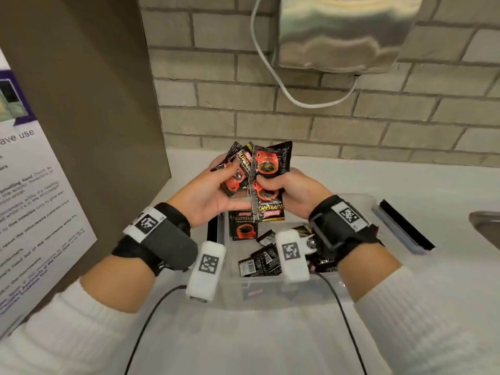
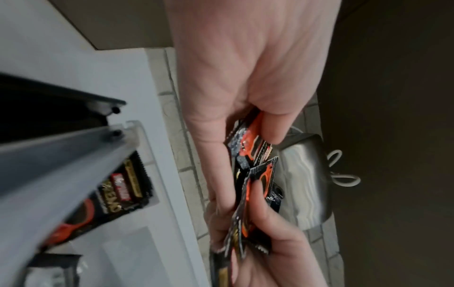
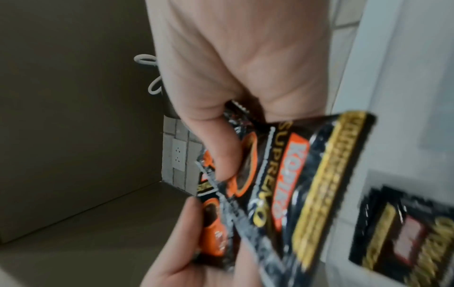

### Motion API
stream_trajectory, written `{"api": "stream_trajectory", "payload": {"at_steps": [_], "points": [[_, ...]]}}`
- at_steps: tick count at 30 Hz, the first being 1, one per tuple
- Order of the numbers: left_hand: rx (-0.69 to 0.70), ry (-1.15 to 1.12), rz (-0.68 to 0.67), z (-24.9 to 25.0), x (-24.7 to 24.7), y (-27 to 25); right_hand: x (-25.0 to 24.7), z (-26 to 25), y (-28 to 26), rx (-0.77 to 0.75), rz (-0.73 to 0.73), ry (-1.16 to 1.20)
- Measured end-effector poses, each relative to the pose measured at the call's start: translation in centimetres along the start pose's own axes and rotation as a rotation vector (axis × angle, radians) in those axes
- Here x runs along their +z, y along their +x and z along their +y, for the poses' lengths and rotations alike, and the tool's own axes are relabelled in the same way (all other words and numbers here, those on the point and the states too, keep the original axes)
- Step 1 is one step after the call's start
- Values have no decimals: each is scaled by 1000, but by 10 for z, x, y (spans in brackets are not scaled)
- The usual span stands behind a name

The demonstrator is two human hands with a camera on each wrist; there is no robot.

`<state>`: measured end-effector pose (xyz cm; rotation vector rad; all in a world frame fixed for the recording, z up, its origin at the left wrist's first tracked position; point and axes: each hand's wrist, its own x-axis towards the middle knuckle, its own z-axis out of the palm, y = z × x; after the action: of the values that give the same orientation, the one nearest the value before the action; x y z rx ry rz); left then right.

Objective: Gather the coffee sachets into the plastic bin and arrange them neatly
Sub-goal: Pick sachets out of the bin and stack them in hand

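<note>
Both hands are raised above the clear plastic bin [image 1: 270, 290] and hold black coffee sachets with orange cups printed on them. My left hand [image 1: 208, 190] grips a small fan of sachets [image 1: 238, 171], thumb on top [image 2: 250, 153]. My right hand [image 1: 286, 189] pinches a strip of joined sachets [image 1: 266, 185] that hangs down toward the bin [image 3: 302, 174]. The two bundles touch in the middle. Inside the bin one sachet [image 1: 243, 224] stands against the far left wall [image 2: 110, 202], and several others [image 1: 259, 259] lie jumbled on the floor, partly hidden by my wrists.
The bin sits on a white counter [image 1: 405, 182] against a grey brick wall [image 1: 351, 125]. A brown cabinet side [image 1: 94, 104] with a printed notice [image 1: 32, 212] stands left. The bin's lid [image 1: 400, 226] lies right, by a steel sink edge [image 1: 487, 226]. A metal dispenser [image 1: 343, 31] hangs above.
</note>
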<state>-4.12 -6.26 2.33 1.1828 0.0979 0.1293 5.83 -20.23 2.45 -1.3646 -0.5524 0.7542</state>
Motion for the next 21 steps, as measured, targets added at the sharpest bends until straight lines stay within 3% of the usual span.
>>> {"api": "stream_trajectory", "payload": {"at_steps": [5, 12, 17, 21], "points": [[-59, -56, 38, -14, -14, 3, 22, 24, 6, -38, 172, -14], [-115, 55, 157, -36, -14, 11, 25, 31, 2, 71, 104, -292], [-43, 8, 335, -43, -12, 16, 22, 27, 1, 98, 133, -40], [4, -71, 412, -47, -13, 18, 18, 22, 5, 124, 297, 32]]}}
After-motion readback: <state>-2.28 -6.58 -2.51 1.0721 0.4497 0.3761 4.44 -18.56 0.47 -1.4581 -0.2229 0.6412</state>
